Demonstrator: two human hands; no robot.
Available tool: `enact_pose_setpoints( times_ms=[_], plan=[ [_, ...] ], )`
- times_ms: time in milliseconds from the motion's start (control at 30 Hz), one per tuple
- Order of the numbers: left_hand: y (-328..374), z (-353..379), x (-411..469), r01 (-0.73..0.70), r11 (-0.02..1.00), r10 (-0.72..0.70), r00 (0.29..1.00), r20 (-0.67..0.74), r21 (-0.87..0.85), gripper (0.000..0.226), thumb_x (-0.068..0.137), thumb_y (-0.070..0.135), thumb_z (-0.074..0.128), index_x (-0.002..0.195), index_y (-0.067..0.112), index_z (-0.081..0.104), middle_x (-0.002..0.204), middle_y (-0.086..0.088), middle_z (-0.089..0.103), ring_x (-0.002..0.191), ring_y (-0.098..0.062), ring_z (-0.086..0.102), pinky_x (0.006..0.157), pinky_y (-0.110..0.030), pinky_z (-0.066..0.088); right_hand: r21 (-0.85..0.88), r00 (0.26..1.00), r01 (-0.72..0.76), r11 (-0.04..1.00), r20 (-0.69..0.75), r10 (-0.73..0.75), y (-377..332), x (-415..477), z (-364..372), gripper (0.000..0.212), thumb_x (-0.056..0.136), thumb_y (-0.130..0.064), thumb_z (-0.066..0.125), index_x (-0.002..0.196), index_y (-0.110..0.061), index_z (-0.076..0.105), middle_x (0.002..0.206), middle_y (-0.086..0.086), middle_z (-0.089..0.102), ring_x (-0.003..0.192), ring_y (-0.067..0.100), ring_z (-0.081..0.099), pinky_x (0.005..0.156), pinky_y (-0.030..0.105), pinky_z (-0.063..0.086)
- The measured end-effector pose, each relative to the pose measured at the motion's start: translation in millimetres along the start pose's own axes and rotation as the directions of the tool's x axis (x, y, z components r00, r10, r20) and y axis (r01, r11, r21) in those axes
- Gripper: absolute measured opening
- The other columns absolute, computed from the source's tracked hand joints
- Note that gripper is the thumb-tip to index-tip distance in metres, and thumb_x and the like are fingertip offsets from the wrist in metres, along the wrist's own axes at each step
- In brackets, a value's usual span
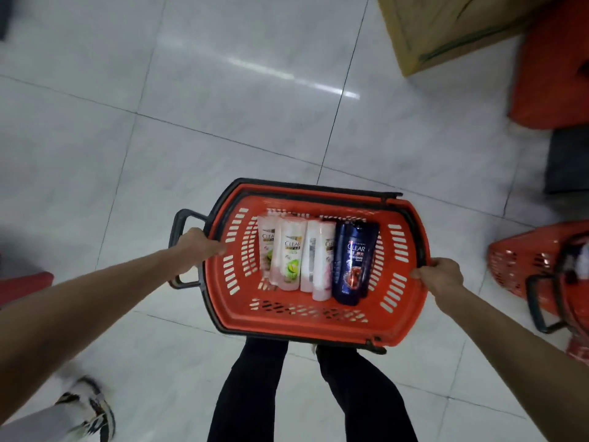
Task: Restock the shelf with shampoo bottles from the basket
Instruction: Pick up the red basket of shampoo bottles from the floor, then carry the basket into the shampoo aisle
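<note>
Both hands are on carry duty. The left hand (194, 247) has its fingers curled over the rim at the left end of the red basket (306, 330), just beside the black pull handle (178, 224). The right hand (441, 275) is clamped on the opposite rim, so the basket hangs between them above the tiled floor (223, 90).

The shampoo bottles (290, 256) lie flat inside, side by side on the bottom: several pale ones, plus a dark blue bottle (355, 266) at the right end.

Looks to me like the hauling step, with nothing stocked yet. There's no shelf in view, so I'd say the next move is to find it, park the basket somewhere steady and free a hand to grab a bottle.

Further out there's a cardboard box (446, 27), a second basket (516, 266) and somebody's sneaker (92, 409).
</note>
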State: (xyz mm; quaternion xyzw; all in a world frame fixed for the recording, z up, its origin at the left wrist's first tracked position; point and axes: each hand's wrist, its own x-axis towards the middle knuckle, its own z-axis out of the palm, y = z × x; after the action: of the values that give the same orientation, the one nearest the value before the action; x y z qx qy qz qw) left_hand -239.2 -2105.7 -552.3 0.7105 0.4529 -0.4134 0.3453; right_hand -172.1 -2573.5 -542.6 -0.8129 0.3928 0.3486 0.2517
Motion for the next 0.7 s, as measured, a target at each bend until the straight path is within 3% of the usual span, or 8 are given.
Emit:
enact_pose_setpoints(
  times_ms=[133, 300, 433, 533, 700],
  plan=[
    [-43.0, -53.5, -65.3, 0.007, 0.998, -0.006, 1.0, 0.011, -0.07, 0.021, 0.082, 0.021, 0.079, 0.096, 0.009, 0.069, 0.079, -0.006, 0.075, 0.066, -0.021, 0.074, 0.053, -0.026, 0.056, -0.183, 0.991, 0.132, 0.974, 0.05, -0.125, -32.7, -83.0, -19.0, 0.024, 0.084, -0.008, 0.078, 0.103, -0.005, 0.065, 0.093, 0.012, 0.072, 0.079, 0.03, 0.07, 0.081, 0.046, 0.062],
    [-110.4, -164.8, -160.4, 0.01, 0.984, -0.017, 0.999, -0.041, -0.18, 0.031, 0.08, 0.021, 0.08, 0.106, 0.005, 0.069, 0.081, -0.007, 0.077, 0.068, -0.023, 0.075, 0.057, -0.03, 0.059, -0.375, 0.933, 0.36, 0.855, 0.127, -0.337, -113.1, -213.4, -26.9, 0.023, 0.083, -0.022, 0.08, 0.096, -0.012, 0.062, 0.09, 0.008, 0.07, 0.074, 0.025, 0.067, 0.071, 0.038, 0.06],
    [-150.2, -206.0, -197.3, -0.047, 0.968, 0.009, 0.988, -0.153, -0.247, 0.034, 0.077, 0.022, 0.084, 0.105, 0.007, 0.072, 0.076, -0.003, 0.075, 0.063, -0.019, 0.074, 0.053, -0.025, 0.056, -0.36, 0.899, 0.436, 0.825, 0.22, -0.379, -163.9, -260.7, -17.3, 0.023, 0.072, -0.018, 0.088, 0.085, -0.013, 0.069, 0.082, 0.004, 0.073, 0.07, 0.02, 0.071, 0.066, 0.032, 0.059],
    [-176.6, -242.0, -223.9, -0.05, 0.953, -0.037, 0.96, -0.277, -0.298, 0.033, 0.074, 0.025, 0.085, 0.101, 0.011, 0.072, 0.07, 0.002, 0.072, 0.055, -0.012, 0.07, 0.046, -0.021, 0.051, -0.378, 0.867, 0.491, 0.785, 0.3, -0.398, -205.2, -289.3, 7.2, 0.025, 0.07, -0.012, 0.088, 0.09, -0.01, 0.073, 0.082, 0.004, 0.074, 0.069, 0.017, 0.07, 0.058, 0.025, 0.052],
    [-216.3, -307.0, -247.7, 0.043, 0.919, -0.202, 0.905, -0.375, -0.392, 0.03, 0.071, 0.024, 0.087, 0.094, 0.013, 0.072, 0.067, 0.005, 0.068, 0.056, -0.01, 0.067, 0.047, -0.021, 0.049, -0.395, 0.767, 0.624, 0.674, 0.475, -0.432, -303.0, -321.5, 74.6, 0.02, 0.071, -0.005, 0.083, 0.086, -0.012, 0.072, 0.084, 0.006, 0.077, 0.073, 0.023, 0.074, 0.067, 0.035, 0.061]
  ],
)
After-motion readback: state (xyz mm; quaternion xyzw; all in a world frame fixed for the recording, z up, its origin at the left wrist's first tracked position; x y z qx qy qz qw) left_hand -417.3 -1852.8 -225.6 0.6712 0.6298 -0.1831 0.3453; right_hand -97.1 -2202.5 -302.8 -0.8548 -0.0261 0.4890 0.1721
